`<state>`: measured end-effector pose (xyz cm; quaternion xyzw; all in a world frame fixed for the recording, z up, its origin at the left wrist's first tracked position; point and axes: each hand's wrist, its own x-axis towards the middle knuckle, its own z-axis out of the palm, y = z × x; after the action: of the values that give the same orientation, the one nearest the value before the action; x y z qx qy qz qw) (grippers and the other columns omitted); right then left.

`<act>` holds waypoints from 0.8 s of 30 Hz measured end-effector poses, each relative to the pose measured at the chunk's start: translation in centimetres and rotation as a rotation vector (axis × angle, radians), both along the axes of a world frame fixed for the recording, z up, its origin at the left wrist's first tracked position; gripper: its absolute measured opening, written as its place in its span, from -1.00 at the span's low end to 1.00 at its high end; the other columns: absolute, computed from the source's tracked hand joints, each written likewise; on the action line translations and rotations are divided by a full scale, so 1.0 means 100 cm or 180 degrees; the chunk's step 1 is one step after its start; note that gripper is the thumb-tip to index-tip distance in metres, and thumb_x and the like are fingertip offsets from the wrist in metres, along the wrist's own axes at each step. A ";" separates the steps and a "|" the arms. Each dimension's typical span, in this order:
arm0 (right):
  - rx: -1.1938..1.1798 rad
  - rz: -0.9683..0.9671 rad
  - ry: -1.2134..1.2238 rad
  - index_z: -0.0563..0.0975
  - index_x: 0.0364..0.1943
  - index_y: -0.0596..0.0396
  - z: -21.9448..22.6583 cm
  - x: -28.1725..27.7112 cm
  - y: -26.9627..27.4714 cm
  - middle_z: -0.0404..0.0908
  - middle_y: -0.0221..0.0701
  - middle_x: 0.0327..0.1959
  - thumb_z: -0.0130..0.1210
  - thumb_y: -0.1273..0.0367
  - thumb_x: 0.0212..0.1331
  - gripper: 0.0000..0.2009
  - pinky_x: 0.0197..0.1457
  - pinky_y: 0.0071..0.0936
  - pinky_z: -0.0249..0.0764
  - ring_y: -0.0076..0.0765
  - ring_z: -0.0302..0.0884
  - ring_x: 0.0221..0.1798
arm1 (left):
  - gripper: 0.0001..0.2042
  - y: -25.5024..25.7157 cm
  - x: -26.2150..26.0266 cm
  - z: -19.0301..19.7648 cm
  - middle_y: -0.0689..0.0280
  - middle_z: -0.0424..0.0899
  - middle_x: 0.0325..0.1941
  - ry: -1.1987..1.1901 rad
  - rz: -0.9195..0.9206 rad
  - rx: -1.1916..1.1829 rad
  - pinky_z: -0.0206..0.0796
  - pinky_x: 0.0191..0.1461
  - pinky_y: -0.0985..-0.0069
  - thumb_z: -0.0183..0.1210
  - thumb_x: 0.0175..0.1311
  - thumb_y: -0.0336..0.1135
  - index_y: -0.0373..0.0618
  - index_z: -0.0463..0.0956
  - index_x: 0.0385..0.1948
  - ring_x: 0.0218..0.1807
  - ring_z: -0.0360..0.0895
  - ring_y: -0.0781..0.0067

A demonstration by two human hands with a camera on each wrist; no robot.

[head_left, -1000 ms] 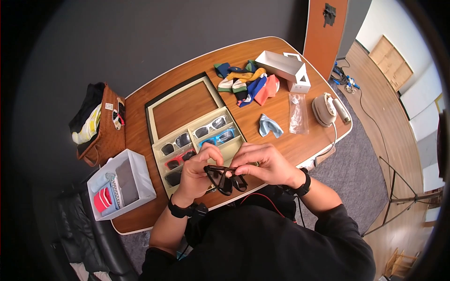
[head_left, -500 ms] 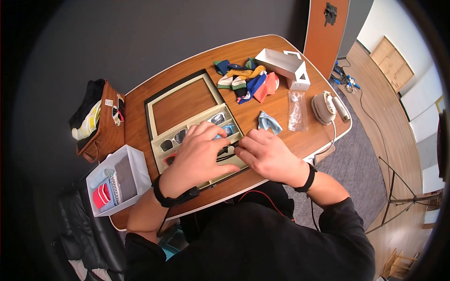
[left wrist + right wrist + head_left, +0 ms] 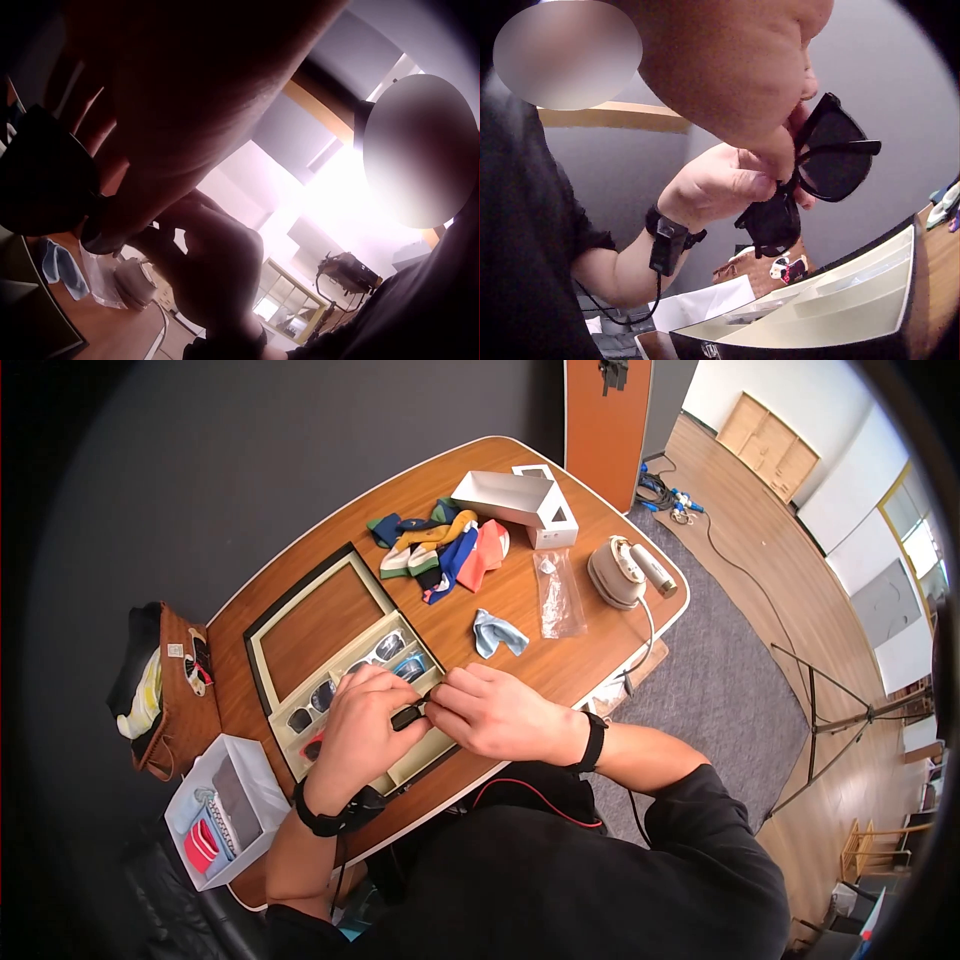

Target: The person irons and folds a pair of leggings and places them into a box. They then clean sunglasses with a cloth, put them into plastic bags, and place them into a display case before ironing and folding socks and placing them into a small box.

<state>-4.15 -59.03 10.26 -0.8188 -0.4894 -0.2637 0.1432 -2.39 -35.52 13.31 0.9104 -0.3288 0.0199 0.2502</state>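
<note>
Both hands hold a pair of black sunglasses [image 3: 832, 161] over the near side of an open display case [image 3: 262, 665]. My left hand [image 3: 355, 730] pinches one end of the frame, its thumb in front and fingertips behind in the right wrist view. My right hand [image 3: 495, 715] grips near the middle of the frame, with curled fingers partly hiding it. One lens and an arm of the glasses stick out past the right fingers. White sunglasses [image 3: 388, 647], blue sunglasses [image 3: 410, 666] and grey-lensed sunglasses [image 3: 322, 696] sit in the case's compartments; the left hand covers part of a red pair [image 3: 313, 747].
A light blue cloth [image 3: 497, 633] and a clear plastic bag [image 3: 558, 595] lie right of the case. Beyond are colourful socks [image 3: 430, 550], a white box [image 3: 505, 497] and a corded garment steamer [image 3: 617, 572]. A white bin [image 3: 262, 785] and brown basket [image 3: 185, 705] are at left.
The sunglasses have moved from near the body to over the case. My left hand spread its fingers half a second ago and now grips the frame. The head view has turned right.
</note>
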 end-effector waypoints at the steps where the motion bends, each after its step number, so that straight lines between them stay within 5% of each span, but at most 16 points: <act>1: 0.0354 0.0132 0.0015 0.67 -0.11 0.20 0.001 0.000 -0.002 0.63 -0.31 -0.10 0.23 0.38 0.06 -0.70 -0.05 -0.35 0.54 -0.21 0.59 -0.05 | -0.74 0.001 0.000 -0.003 0.22 0.77 -0.17 -0.0041 0.0028 -0.0077 0.38 0.22 0.25 0.51 0.01 -0.32 -0.23 0.78 -0.27 0.06 0.63 0.13; 6: 0.1138 0.0003 0.0271 0.68 0.02 0.17 -0.004 -0.002 -0.046 0.67 -0.24 -0.01 0.20 0.40 0.19 -0.69 0.04 -0.23 0.63 -0.10 0.67 0.01 | -0.76 0.020 -0.012 -0.007 0.22 0.77 -0.22 0.0115 0.0110 -0.0452 0.46 0.13 0.25 0.55 -0.03 -0.35 -0.26 0.75 -0.36 -0.02 0.65 0.14; 11: 0.0444 -0.1930 0.0961 0.70 0.01 0.10 -0.056 0.035 -0.140 0.68 -0.24 0.05 0.41 0.39 0.12 -0.66 0.18 -0.18 0.61 -0.04 0.63 0.08 | -0.76 0.044 -0.037 -0.001 0.16 0.77 -0.21 0.0402 0.0401 -0.0746 0.49 0.17 0.25 0.55 -0.09 -0.45 -0.30 0.73 -0.37 0.01 0.68 0.09; 17: -0.0473 -0.1662 0.0859 0.65 -0.17 0.16 -0.097 0.045 -0.173 0.61 -0.27 -0.14 0.15 0.41 0.22 -0.83 0.09 -0.23 0.63 -0.09 0.62 -0.05 | -0.73 0.052 -0.052 -0.007 0.18 0.78 -0.19 0.0304 0.0424 -0.0723 0.49 0.21 0.26 0.59 -0.09 -0.42 -0.30 0.74 -0.35 0.04 0.68 0.12; 24: -0.0687 -0.1559 0.0602 0.59 -0.31 0.15 -0.107 0.048 -0.174 0.59 -0.28 -0.23 0.14 0.44 0.18 -0.92 -0.02 -0.25 0.65 -0.12 0.64 -0.10 | -0.72 0.052 -0.057 -0.009 0.17 0.77 -0.20 0.0366 0.0373 -0.0885 0.51 0.12 0.30 0.61 -0.09 -0.43 -0.30 0.76 -0.33 0.00 0.68 0.14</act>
<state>0.66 -76.46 -0.47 -0.9441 -0.2867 -0.1592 0.0323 -8.11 -30.36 12.44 0.8843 -0.2543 0.0277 0.3905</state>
